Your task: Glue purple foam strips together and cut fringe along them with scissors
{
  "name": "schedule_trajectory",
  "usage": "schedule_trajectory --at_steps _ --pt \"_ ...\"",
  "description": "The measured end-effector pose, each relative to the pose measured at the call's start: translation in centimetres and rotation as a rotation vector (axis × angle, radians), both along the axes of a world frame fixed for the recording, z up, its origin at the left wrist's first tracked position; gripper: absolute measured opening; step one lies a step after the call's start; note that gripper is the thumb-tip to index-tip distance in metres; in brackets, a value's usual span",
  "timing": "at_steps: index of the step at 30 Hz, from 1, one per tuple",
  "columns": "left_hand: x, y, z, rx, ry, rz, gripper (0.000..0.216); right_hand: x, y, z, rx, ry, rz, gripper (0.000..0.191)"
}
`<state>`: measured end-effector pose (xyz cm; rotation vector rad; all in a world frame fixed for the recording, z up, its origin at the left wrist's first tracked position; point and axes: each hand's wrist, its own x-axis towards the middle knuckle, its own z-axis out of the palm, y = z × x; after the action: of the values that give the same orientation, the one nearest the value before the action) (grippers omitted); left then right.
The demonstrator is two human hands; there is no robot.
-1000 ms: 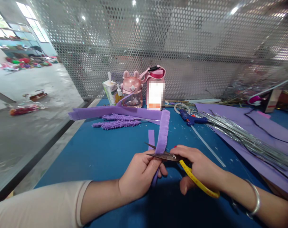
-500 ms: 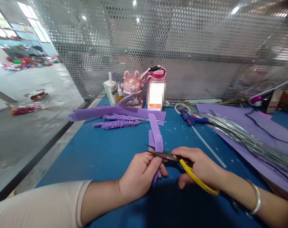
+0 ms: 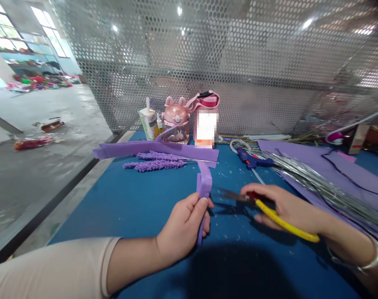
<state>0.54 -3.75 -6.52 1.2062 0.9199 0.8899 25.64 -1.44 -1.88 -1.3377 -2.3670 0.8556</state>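
Purple strip (image 3: 205, 185) is pinched between the thumb and fingers of my left hand (image 3: 187, 220), just above the near part of the blue counter (image 3: 129, 216). Part of it stands up past my fingertips in layers and curves over toward the back, while a narrow tail hangs below my grip. My right hand (image 3: 279, 207) is curled around the scissors (image 3: 288, 226), with their yellow handle angling back beneath my wrist and the blades pointing left toward the strip, apart from it. Those blades are blurred, so I can't fairly say how far they are parted. A silvery bracelet (image 3: 374, 258) circles my right wrist.

Beyond my left hand, purple flower sprigs (image 3: 159, 166) lie on the counter, just in front of some long purple bands (image 3: 139, 147). Behind these stand a drink carton (image 3: 149, 126) with a straw, a clear bottle (image 3: 176, 135) with an eared pink lid, and a taller pink bottle (image 3: 209, 101). Over to my right, a blue glue gun (image 3: 249, 159) rests beside a bundle of silvery wires (image 3: 313, 182), which lies across purple sheets (image 3: 297, 148).
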Motion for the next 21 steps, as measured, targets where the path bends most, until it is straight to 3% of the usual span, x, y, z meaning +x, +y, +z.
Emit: schedule_trajectory --at_steps 4,5,7,8,12,14,21 --pt "0.0 0.1 -0.1 -0.023 -0.059 0.024 0.029 -0.3 0.2 0.9 0.260 0.593 -0.421 0.027" --pt "0.0 0.1 -0.2 -0.023 -0.066 0.022 0.029 -0.9 0.0 1.0 0.364 0.757 -0.495 0.024" --pt "0.0 0.2 -0.2 -0.021 -0.066 0.010 0.026 -2.1 -0.2 0.6 0.474 0.882 -0.557 0.024" --pt "0.0 0.1 -0.2 -0.017 -0.061 0.003 0.024 -2.7 -0.2 0.0 0.534 0.862 -0.558 0.026" --pt "0.0 0.0 -0.1 0.005 -0.033 0.002 0.018 -4.0 0.6 -4.0 0.307 0.444 -0.471 0.033" --pt "0.0 0.0 -0.1 0.000 -0.023 0.006 0.018 -3.9 1.1 -5.4 0.254 0.347 -0.446 0.042" --pt "0.1 0.1 -0.2 -0.023 -0.017 -0.009 0.019 -2.8 0.8 -4.7 0.062 0.369 -0.354 0.052"
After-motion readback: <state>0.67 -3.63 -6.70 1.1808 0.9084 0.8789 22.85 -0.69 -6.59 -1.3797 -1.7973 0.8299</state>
